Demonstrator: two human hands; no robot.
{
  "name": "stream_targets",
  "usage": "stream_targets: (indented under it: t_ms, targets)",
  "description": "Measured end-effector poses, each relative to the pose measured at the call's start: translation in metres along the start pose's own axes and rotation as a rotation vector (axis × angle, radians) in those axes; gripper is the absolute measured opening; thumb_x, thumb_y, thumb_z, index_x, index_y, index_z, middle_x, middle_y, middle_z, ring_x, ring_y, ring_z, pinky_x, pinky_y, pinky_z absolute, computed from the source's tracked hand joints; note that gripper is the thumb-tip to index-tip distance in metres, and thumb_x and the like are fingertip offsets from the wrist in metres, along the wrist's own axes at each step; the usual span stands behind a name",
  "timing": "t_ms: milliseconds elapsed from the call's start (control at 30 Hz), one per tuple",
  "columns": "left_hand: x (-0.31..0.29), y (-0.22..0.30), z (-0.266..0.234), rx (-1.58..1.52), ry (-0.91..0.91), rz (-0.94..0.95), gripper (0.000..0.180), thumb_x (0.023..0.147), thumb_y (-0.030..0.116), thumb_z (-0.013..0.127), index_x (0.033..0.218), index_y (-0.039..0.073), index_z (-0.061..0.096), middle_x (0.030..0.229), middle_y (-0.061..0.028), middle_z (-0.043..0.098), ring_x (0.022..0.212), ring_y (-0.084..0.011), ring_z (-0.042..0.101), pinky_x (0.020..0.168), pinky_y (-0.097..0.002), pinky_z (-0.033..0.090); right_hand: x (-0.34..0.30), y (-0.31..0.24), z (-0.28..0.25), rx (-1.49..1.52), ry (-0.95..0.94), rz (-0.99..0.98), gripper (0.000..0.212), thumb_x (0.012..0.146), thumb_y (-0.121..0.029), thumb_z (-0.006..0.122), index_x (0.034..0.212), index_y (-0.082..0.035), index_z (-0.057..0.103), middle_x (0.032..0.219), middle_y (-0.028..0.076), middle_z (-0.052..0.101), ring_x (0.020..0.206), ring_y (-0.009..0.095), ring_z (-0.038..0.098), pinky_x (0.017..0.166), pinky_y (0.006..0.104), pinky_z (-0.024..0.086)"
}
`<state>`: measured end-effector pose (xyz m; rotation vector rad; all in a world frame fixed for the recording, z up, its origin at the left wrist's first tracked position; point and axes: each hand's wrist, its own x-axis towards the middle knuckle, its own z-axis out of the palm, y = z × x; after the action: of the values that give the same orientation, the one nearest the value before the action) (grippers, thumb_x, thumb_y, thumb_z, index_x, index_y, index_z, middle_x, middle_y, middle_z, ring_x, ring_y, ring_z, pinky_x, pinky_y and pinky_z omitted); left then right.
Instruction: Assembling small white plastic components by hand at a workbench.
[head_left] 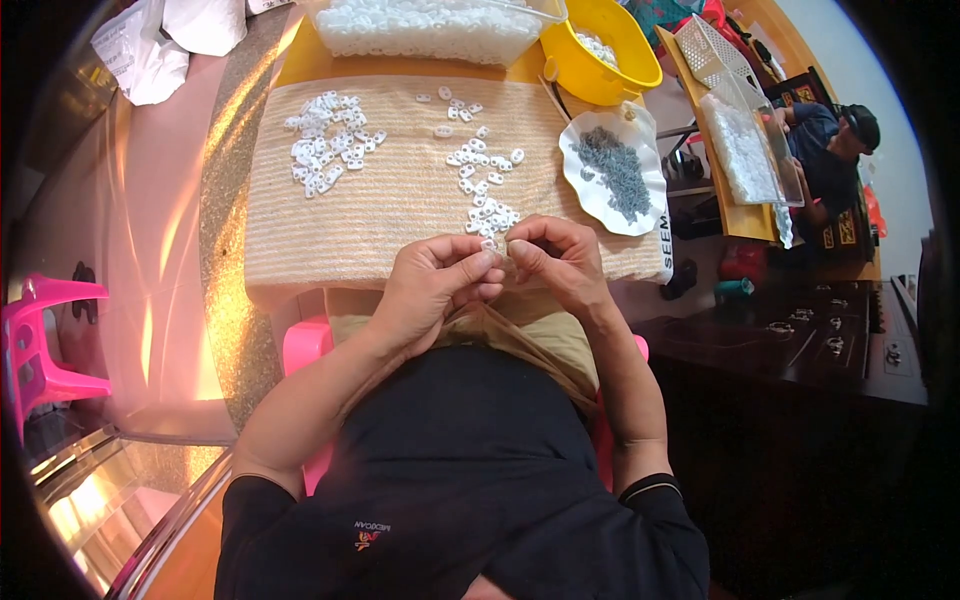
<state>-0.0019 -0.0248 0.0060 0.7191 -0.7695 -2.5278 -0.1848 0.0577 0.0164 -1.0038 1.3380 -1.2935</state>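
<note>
Cloth [350, 235] open leftward, pieces [491, 214] ahead, dish [597, 202] right

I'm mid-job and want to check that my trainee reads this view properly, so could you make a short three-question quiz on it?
1. What lies in the wavy-edged white dish?
A) White pieces
B) Grey pieces
C) Nothing

2. True or false: the yellow basin stands farther from the person than the dish does.

3. Fill in "near" or "far": the left hand and the right hand are at the ____ edge of the striped cloth.

Key: 1. B; 2. True; 3. near
</note>
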Motion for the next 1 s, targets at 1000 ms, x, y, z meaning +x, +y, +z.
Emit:
stream_targets:
  t_ms: [1000]
  targets:
    - [0.0001, -0.0063, -0.005, 0.079, -0.026, -0.018, 0.011, 0.089, 0.006, 0.063, 0.097, 0.0, 0.061, 0.086, -0.0061, 0.065, 0.074, -0.0112, 0.065, 0.068, -0.0236, 0.058, 0.0006, 0.0047, 0.0057, -0.284, -0.072, -0.196, 0.006, 0.088, -0.001, 0.062, 0.088, 0.004, 0.063, 0.084, 0.005, 0.062, 0.069, 0.007, 0.057, 0.06, 0.0198, 0.047]
